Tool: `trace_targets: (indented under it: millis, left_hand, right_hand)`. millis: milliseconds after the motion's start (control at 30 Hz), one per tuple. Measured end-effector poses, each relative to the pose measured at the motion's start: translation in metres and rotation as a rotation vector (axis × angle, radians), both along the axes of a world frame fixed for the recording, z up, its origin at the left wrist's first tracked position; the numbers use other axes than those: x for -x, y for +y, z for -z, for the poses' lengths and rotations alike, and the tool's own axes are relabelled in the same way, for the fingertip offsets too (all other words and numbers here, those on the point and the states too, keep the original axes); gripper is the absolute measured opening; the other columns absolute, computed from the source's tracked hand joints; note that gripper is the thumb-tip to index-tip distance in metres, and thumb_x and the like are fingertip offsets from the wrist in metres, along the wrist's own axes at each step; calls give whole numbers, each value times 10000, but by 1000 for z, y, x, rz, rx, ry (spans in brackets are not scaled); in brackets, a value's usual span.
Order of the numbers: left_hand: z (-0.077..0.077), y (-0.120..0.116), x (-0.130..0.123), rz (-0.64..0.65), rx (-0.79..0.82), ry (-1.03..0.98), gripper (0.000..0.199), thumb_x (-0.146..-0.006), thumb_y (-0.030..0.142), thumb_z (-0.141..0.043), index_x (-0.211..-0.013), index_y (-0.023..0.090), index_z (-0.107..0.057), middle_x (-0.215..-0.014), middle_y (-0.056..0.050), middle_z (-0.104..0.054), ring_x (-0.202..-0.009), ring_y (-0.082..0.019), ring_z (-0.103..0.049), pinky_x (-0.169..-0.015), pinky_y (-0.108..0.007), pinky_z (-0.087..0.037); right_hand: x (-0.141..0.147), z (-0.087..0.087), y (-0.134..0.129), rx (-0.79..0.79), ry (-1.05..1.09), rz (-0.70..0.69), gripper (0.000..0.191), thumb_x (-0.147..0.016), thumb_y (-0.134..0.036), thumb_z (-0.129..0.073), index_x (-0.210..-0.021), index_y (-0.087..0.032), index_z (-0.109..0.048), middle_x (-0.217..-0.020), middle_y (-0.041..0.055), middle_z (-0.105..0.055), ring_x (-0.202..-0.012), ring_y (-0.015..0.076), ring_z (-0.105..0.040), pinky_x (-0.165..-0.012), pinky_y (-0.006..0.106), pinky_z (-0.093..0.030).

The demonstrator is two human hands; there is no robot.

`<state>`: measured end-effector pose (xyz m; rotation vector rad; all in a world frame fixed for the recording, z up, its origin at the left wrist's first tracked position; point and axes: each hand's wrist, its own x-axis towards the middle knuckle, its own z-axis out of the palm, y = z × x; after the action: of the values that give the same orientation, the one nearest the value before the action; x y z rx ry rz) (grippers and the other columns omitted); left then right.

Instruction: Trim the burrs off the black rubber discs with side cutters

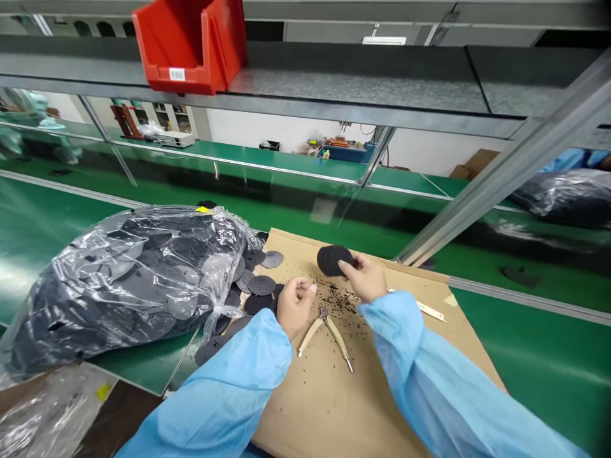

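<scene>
Several round black discs (329, 261), overlapping in a stack, are pinched between the thumb and fingers of my right hand (365, 278) over the cardboard sheet (329, 407). To the left, my left hand (294, 310) is half curled, thumb close to the fingertips; whether something small sits there I cannot make out. Between and below both hands lie nippers (324, 315) with cream handles, jaws pointing away from me. Small black bits (340, 302) are scattered on the cardboard. Loose dark discs (261, 285) lie beside my left hand, partly covered by my blue sleeve.
A large clear plastic bag (128, 280) full of dark discs lies on the green bench at left. A pale strip (431, 312) lies behind my right wrist. Overhead, a red bin (191, 51) stands on a shelf (358, 76). A metal post (491, 156) slants at right.
</scene>
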<state>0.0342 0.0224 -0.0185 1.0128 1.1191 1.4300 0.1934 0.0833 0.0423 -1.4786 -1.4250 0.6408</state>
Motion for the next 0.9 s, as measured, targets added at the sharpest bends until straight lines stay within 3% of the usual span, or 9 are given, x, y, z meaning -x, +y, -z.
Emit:
trace_targets:
  millis: [100,233,367,500,567,667,900]
  left_hand:
    - [-1,-1,-1,-28,-54,109,294,-788,364,-651,-990,155,-608,-868,-60,-611,-687,-120,-566,-654,-244,-483]
    - [-8,-4,-1,-26,-113,264,209,-816,299,-599,-972,160,-617,-895,-62,-601,-667,-118,-548,-672,-259,-467]
    - [-13,-5,1,-18,-124,324,179,-819,261,-581,-965,163,-616,-906,-67,-611,-669,-127,-557,-707,-283,-462]
    - [-11,-5,2,-3,-169,288,167,-807,261,-598,-943,173,-637,-892,-66,-615,-672,-135,-564,-672,-268,-457]
    - [-10,-6,2,1,-170,248,177,-792,279,-623,-932,174,-650,-878,-62,-619,-678,-136,-571,-660,-256,-458]
    - [-8,-7,1,1,-148,238,198,-776,306,-647,-920,170,-655,-872,-58,-631,-679,-132,-577,-656,-244,-462]
    - [-3,-9,2,58,-87,291,246,-773,345,-651,-947,171,-645,-772,-32,-615,-612,-117,-556,-582,-218,-463]
  right_hand:
    - [-2,-36,50,-95,-572,85,185,-748,-214,-630,-906,-145,-695,-790,87,-644,-735,207,-574,-711,339,-438]
    - [26,-65,110,-111,-723,93,272,-768,-111,-589,-1024,-93,-680,-964,157,-611,-864,231,-551,-804,363,-398]
    - [74,-56,132,-122,-796,-86,454,-796,-202,-626,-1238,-113,-571,-1062,133,-594,-942,215,-542,-862,324,-391]
    - [93,-24,111,-98,-944,-341,339,-850,-236,-553,-1185,-202,-596,-1083,82,-603,-955,200,-552,-833,275,-412]
    - [81,-10,99,-39,-1005,-381,258,-869,-241,-518,-1098,-216,-635,-1061,75,-607,-971,206,-549,-818,272,-414]
    - [37,3,90,65,-1050,-305,245,-910,-251,-448,-1039,-194,-648,-1051,88,-599,-989,213,-538,-832,277,-408]
    - [-74,8,98,264,-982,184,353,-923,-253,-442,-1209,-66,-531,-1238,208,-477,-1093,282,-502,-943,371,-381]
